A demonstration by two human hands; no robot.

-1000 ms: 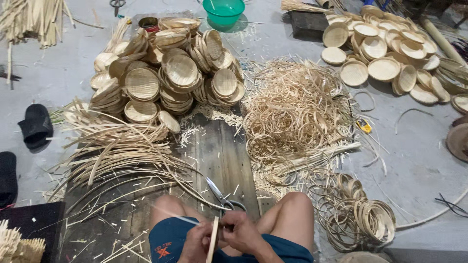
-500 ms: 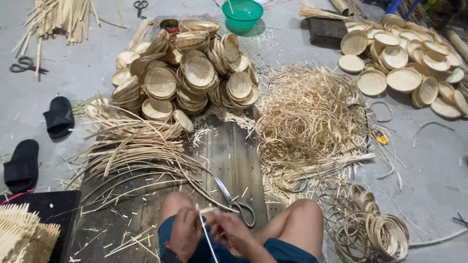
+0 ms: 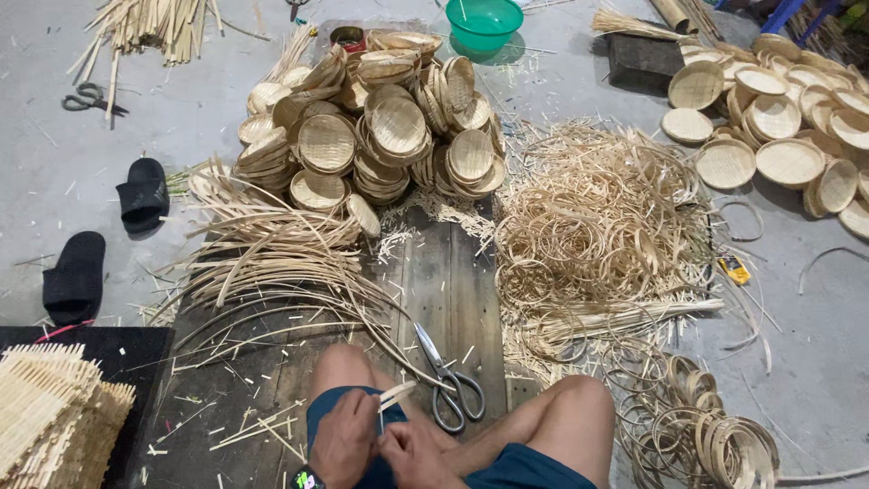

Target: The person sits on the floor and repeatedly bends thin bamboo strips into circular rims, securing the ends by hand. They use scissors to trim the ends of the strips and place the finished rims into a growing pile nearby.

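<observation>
Below, both hands' fingers pinch a bamboo strip [image 3: 396,393] over the wooden board [image 3: 444,272].

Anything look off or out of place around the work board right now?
Mostly ordinary clutter. The scissors lie open on the wooden board, blades pointing away, right beside the person's knee, near the left hand and right hand working a bamboo strip. Offcuts litter the board. A small yellow object lies alone on the floor.
</observation>
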